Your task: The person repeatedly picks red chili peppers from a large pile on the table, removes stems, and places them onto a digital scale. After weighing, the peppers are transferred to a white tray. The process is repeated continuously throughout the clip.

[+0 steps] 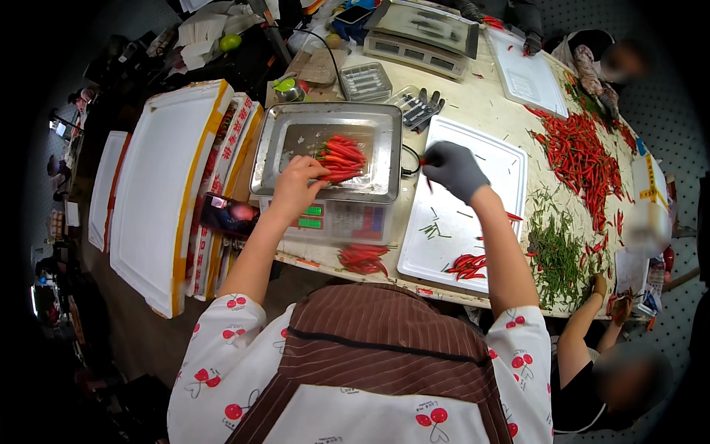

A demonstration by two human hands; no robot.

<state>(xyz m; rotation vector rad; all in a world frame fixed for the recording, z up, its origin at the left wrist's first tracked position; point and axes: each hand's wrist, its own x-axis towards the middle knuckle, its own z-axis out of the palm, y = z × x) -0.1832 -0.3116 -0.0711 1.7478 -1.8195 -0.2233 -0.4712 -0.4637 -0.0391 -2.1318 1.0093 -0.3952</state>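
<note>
My bare left hand (300,182) touches the stem end of a bunch of red chili peppers (342,158), which lies in a clear plastic tray on the steel pan of a digital scale (277,122). My right hand (454,169), in a grey glove, holds a red chili pepper (429,185) over a white foam tray (427,244). Loose chilies (467,266) and green stem bits (434,231) lie on that foam tray. Another bunch of chilies (364,258) rests at the table's near edge, below the scale's lit display.
White foam lids (161,188) and boxes stand at the left, beside a phone (228,215). Clear containers (366,81) and a grey glove (424,109) lie behind. A second scale (416,55) stands farther back. Chili heaps (582,161) and stems (554,261) cover the right, near other people.
</note>
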